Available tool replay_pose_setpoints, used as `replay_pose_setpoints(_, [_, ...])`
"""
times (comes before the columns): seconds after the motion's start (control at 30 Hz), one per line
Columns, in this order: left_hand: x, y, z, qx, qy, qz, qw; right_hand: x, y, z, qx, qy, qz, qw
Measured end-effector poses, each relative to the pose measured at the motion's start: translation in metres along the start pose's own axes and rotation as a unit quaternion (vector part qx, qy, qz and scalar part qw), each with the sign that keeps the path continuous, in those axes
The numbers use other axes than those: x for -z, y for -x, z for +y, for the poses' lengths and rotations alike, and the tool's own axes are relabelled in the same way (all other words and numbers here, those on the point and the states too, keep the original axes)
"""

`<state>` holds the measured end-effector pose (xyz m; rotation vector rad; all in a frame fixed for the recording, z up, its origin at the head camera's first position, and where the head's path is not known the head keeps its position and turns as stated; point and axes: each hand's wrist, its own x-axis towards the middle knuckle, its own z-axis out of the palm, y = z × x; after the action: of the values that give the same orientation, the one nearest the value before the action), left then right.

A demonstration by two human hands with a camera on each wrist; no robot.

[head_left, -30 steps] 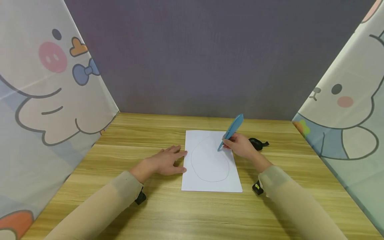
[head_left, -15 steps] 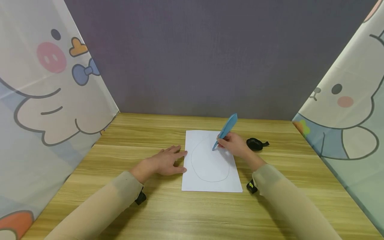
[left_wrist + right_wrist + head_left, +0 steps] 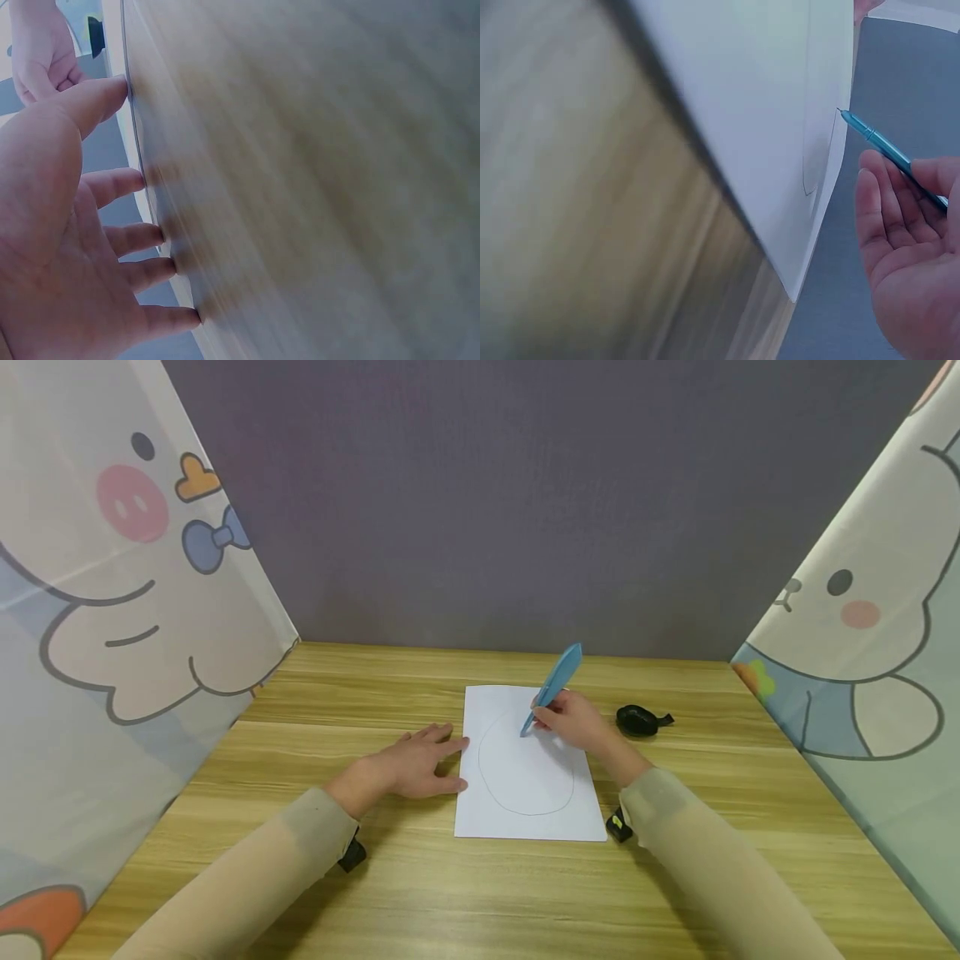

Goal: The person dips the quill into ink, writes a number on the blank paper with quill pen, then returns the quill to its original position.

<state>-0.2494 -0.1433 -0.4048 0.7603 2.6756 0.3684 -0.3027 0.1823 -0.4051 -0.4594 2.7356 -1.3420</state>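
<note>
A white sheet of paper (image 3: 472, 818) lies on the wooden table, bearing a thin, dark, rounded outline (image 3: 529, 814). My right hand (image 3: 576, 720) pinches a blue feather-shaped pen (image 3: 562, 672) over the upper part of the sheet, the feather end leaning up and right. In the right wrist view, the pen (image 3: 889, 150) has its tip right at a drawn line on the paper (image 3: 757, 112). Fingers spread, my left hand (image 3: 416, 766) rests on the table at the sheet's left edge, with its thumb and a fingertip at that edge.
A small black oval object with a short tail (image 3: 637, 721) lies right of the paper. A dark grey panel (image 3: 480, 510) rises behind the table (image 3: 360, 685). Cartoon-printed sheets (image 3: 90, 635) flank it on both sides.
My right hand has moved left with the pen, its tip shifting left across the upper part of the paper. The left hand and the sheet have stayed in place.
</note>
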Motion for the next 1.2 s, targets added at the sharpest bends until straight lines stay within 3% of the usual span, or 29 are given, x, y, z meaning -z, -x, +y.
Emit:
replay_pose_setpoints(0.5, [-0.001, -0.001, -0.001, 0.002, -0.004, -0.002, 1.0000, -0.009, -0.004, -0.004, 0.001, -0.017, -0.007, 1.000])
replay_pose_setpoints(0.77, [-0.001, -0.001, -0.002, 0.001, -0.003, -0.003, 1.0000, -0.011, -0.007, -0.003, 0.020, -0.011, -0.013, 1.000])
replay_pose_setpoints(1.2, [0.000, -0.001, 0.000, -0.001, -0.004, -0.007, 1.0000, -0.017, -0.008, -0.016, 0.013, -0.014, -0.027, 0.999])
